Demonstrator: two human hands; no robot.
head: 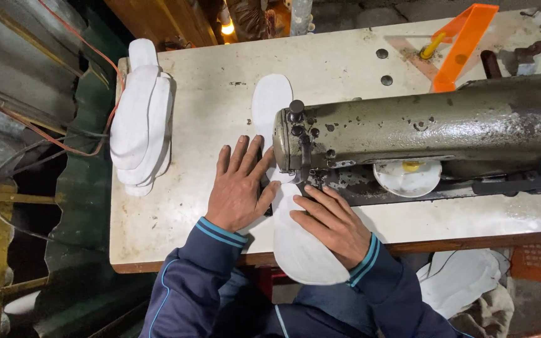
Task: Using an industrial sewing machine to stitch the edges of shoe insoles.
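Both arms wear dark navy jacket sleeves; each cuff (ribbed, just behind the fingers (245,156)) carries lighter blue stripes, and a thin pale-blue piping line runs along the left sleeve.

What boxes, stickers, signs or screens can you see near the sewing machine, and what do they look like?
None: no box, sticker, sign or screen shows.
Sewing machine: worn olive-green metal, no readable plate.
Orange plastic piece: flat, angular, at the table's far right.
White sole pieces: stacked at the left edge.
Left hand and right hand: lying flat on a long white piece.
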